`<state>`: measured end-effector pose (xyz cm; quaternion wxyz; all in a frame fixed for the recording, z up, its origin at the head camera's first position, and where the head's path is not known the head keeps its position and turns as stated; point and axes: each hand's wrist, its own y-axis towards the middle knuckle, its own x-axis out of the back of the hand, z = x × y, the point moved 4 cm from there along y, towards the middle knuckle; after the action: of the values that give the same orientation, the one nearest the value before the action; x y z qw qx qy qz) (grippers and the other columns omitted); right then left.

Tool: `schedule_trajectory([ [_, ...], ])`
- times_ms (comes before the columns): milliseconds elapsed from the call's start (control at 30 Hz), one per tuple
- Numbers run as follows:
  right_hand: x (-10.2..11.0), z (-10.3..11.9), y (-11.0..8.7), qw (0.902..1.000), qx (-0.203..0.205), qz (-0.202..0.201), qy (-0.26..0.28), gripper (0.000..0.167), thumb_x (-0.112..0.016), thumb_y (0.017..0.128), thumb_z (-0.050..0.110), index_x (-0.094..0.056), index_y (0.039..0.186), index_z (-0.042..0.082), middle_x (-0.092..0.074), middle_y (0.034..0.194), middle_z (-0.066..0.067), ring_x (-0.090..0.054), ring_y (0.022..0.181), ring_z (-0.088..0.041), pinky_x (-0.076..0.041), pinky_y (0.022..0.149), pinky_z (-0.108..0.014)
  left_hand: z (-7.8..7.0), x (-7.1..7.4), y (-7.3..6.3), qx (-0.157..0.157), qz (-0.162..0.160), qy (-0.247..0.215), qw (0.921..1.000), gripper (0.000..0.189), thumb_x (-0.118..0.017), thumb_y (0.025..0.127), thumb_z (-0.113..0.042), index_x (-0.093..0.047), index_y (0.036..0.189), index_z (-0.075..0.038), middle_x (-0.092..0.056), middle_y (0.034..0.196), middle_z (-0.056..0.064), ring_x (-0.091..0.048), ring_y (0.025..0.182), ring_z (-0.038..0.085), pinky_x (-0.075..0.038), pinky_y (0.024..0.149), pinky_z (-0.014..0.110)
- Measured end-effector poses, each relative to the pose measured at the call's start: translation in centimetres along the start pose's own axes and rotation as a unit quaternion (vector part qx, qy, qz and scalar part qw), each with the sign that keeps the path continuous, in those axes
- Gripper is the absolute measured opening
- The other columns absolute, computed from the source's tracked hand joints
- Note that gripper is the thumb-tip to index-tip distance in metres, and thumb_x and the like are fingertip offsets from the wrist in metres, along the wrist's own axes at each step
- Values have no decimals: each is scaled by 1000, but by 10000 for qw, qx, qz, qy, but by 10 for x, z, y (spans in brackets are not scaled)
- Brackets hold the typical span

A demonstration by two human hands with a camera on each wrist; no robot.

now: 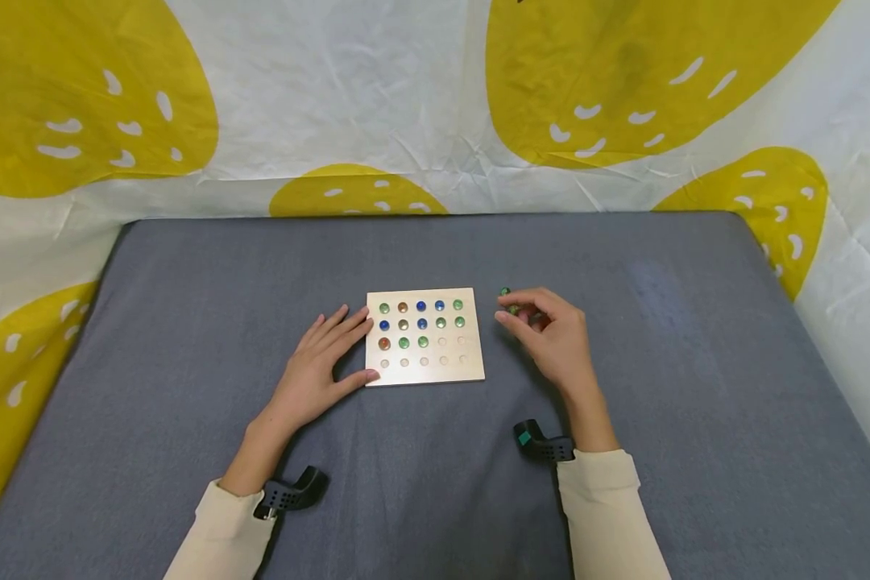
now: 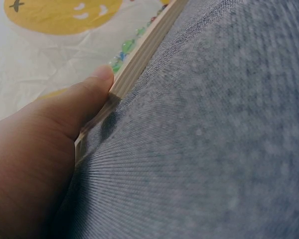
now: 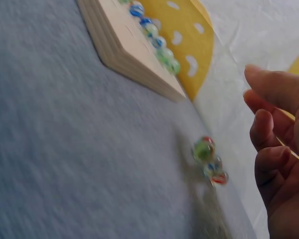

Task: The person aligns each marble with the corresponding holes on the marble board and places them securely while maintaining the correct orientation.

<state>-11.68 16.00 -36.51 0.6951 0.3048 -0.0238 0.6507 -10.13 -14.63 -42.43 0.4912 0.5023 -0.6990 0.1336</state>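
A pale wooden board (image 1: 471, 372) with rows of round hollows lies on the grey cloth. Glass marbles (image 1: 421, 324) in green, blue and orange fill its two far rows and the left of the third; the near row shows bare hollows. My left hand (image 1: 317, 369) rests along the board's left edge, fingers spread and thumb at the near corner (image 2: 102, 79). Right of the board, my right hand (image 1: 551, 334) hovers with thumb and forefinger apart and the other fingers curled in. Just beyond its fingertips, a few loose marbles (image 3: 204, 150) lie on the cloth.
Grey cloth (image 1: 225, 274) covers the table. Behind it hangs a white sheet with yellow shapes (image 1: 355, 192). A black wrist camera (image 1: 544, 443) sits at the right wrist, another (image 1: 297, 490) at the left.
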Motion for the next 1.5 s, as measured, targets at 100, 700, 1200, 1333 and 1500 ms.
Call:
schedule_trajectory([
  [100, 7, 6, 0, 9998, -208, -1, 74, 15, -74, 81, -3, -72, 96, -4, -65, 84, -15, -50, 65, -19, -36, 51, -20, 1, -1, 0, 2, 6, 3, 10000, 73, -73, 83, -42, -46, 144, -10, -39, 149, 6, -26, 140, 31, -13, 115, 50],
  [700, 8, -36, -6, 9985, -354, 194, -376, 18, -80, 78, 7, -75, 95, 5, -60, 75, -5, -46, 58, -16, -37, 51, -21, 4, -2, 0, -15, 2, -12, 10000, 73, -71, 84, -43, -45, 145, -11, -39, 149, 6, -25, 141, 31, -12, 115, 50],
  [1200, 5, -55, -6, 9966, -225, 325, -719, 19, -82, 77, 12, -76, 95, 14, -58, 70, 4, -46, 56, -13, -37, 50, -21, 3, 0, 1, 24, 27, -43, 10000, 73, -71, 84, -43, -45, 144, -11, -40, 149, 7, -25, 141, 31, -12, 115, 49],
  [1333, 5, -54, -6, 9960, -255, 364, -772, 19, -82, 76, 11, -76, 94, 14, -57, 69, 4, -47, 56, -12, -37, 49, -21, 3, 1, 2, 22, 28, -45, 10000, 73, -71, 84, -44, -45, 144, -11, -40, 149, 7, -26, 140, 31, -12, 115, 49],
  [1500, 4, -53, -6, 9955, -247, 456, -795, 20, -82, 76, 10, -76, 94, 14, -56, 68, 5, -49, 58, -11, -37, 50, -21, 2, 2, 2, 28, 32, -64, 10000, 73, -71, 84, -44, -46, 144, -11, -40, 149, 7, -26, 140, 31, -12, 115, 50],
])
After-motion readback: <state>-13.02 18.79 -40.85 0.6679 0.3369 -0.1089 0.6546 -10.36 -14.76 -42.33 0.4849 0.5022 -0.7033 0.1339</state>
